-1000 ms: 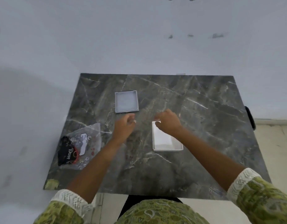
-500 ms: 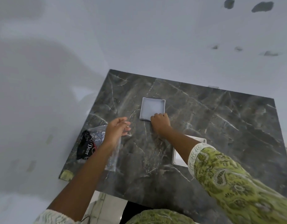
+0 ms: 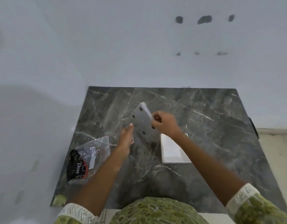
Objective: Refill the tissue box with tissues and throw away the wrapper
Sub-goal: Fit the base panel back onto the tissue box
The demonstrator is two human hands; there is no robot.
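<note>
Now the right hand [image 3: 163, 123] pinches the tissue box base [image 3: 143, 122], tilted above the bench [image 3: 220, 126]; left hand [image 3: 126, 138] open beside. Support its edge, then seat it squarely over the tissue-filled box [image 3: 171, 151].

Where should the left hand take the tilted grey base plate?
On its free lower-left edge, coming from the left. The base plate is tilted up, underside with four dark feet showing; the right hand pinches its right edge, and the left hand is already beside it.
</note>
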